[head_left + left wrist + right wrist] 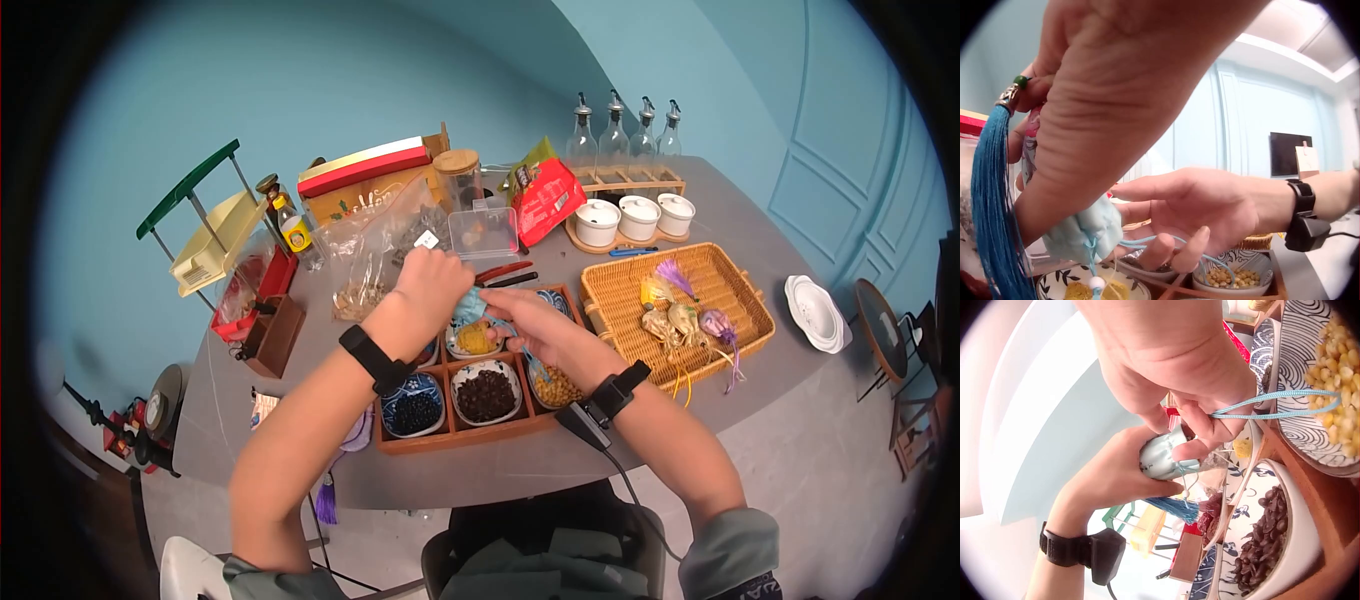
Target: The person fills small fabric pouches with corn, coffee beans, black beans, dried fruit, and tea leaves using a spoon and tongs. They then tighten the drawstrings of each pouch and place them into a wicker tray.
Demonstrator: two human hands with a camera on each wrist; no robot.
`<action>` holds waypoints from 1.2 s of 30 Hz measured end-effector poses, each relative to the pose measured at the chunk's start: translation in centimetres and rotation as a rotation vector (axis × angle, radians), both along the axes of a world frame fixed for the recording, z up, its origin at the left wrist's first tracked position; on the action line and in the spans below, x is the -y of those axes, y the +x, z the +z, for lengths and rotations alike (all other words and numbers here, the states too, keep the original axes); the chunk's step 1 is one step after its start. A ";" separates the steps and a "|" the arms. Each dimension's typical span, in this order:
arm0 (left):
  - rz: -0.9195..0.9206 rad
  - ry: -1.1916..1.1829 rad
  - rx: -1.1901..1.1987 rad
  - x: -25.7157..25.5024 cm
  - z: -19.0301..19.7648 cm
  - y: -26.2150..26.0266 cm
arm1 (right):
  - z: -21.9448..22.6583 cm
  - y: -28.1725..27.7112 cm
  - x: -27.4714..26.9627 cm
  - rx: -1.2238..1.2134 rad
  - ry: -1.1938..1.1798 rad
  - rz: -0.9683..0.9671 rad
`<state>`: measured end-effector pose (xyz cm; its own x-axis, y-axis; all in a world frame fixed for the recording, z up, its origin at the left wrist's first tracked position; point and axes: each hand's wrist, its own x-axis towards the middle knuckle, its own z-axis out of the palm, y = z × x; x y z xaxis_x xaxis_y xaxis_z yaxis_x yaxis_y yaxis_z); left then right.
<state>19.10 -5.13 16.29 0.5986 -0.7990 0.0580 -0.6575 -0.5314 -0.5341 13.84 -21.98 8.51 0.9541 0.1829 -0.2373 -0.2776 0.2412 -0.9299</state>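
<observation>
My left hand grips a small light blue drawstring pouch over the divided wooden tray. A blue tassel with a green bead hangs from it beside the left hand. The pouch's gathered neck points toward my right hand. Between curled fingers of that hand runs the light blue cord, its loop trailing over a bowl of yellow corn kernels. A white bead dangles below the pouch. Beneath the hands is a bowl with a yellow filling.
The wooden tray also holds bowls of dark brown beans and black beans. On the right, a wicker basket carries several tasselled pouches. Clear plastic bags and a clear box stand behind the tray.
</observation>
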 end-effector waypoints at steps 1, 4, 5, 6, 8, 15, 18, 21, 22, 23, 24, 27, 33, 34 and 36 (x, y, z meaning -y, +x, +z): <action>-0.006 -0.003 0.010 0.1 0.6 0.1 | -0.2 0.3 0.0 0.010 0.044 0.001; -0.015 -0.027 0.013 0.1 1.4 -0.1 | 0.2 0.3 -0.3 0.006 0.158 0.006; -0.021 -0.049 0.005 0.1 1.5 -0.1 | 0.4 0.2 -0.4 -0.009 0.228 0.008; -0.022 -0.048 0.006 0.1 1.4 0.0 | 0.4 0.4 -0.4 -0.007 0.229 0.006; -0.003 -0.074 -0.091 0.0 0.8 0.2 | 0.2 0.6 -0.5 -0.045 0.460 0.066; 0.060 0.003 -0.164 -0.2 0.2 0.4 | -0.4 0.8 -1.3 -0.037 0.477 0.134; 0.051 -0.019 -0.161 -0.6 -0.3 0.8 | -0.3 0.4 -1.6 -0.035 0.301 0.061; 0.039 -0.106 -0.190 -0.5 -0.3 0.9 | -0.2 0.3 -1.2 -0.048 0.313 0.073; 0.030 -0.149 -0.222 -0.5 -0.3 0.9 | -0.2 0.3 -1.2 -0.066 0.337 0.089; 0.021 -0.191 -0.254 -0.5 -0.2 0.8 | -0.3 0.4 -1.1 -0.083 0.362 0.106; 0.021 -0.190 -0.253 -0.5 0.0 0.8 | -0.3 0.4 -1.1 -0.082 0.363 0.106; 0.040 -0.215 -0.330 -0.5 0.6 0.6 | -0.9 0.7 -1.0 -0.101 0.436 0.111; 0.048 -0.229 -0.375 -1.2 0.4 0.3 | -0.2 0.3 -1.3 -0.050 0.519 0.133; 0.060 -0.235 -0.385 -1.2 0.3 0.2 | -0.1 0.2 -1.4 -0.047 0.507 0.136; 0.073 -0.242 -0.395 -1.2 0.3 0.2 | 0.1 0.1 -1.5 -0.044 0.494 0.140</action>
